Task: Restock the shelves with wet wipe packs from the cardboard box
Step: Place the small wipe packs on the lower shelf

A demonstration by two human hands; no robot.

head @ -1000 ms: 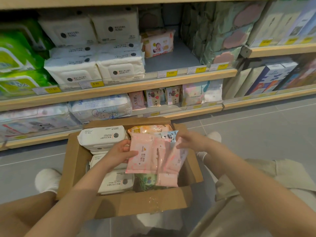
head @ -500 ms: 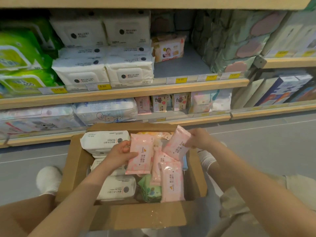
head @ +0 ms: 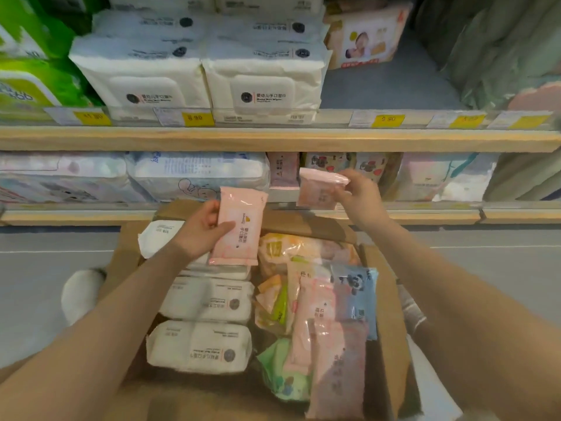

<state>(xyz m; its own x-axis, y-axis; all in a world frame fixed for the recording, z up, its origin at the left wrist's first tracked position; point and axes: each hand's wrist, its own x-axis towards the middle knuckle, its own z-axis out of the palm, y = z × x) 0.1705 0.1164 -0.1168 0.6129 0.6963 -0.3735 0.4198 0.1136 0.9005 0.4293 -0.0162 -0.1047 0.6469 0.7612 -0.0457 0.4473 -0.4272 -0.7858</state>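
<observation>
An open cardboard box [head: 385, 305] sits on the floor below me, filled with white, pink, blue, green and orange wet wipe packs. My left hand [head: 200, 229] grips a pink wipe pack [head: 239, 229] upright above the box's far edge. My right hand [head: 358, 192] pinches a second, smaller pink pack [head: 318, 189], held up in front of the lower shelf [head: 425, 215], close to a matching pink pack [head: 283, 170] standing there.
The upper shelf [head: 273, 139] carries stacked white wipe packs [head: 261, 77], green packs [head: 33, 83] at the left, and a baby-print pack [head: 364, 38] behind a bare stretch. Large white packs [head: 194, 174] fill the lower shelf's left. Grey floor lies either side of the box.
Both hands have risen out of the box with their pink packs. The right hand's pack has travelled forward to the lower shelf front. My head has moved closer to the shelves.
</observation>
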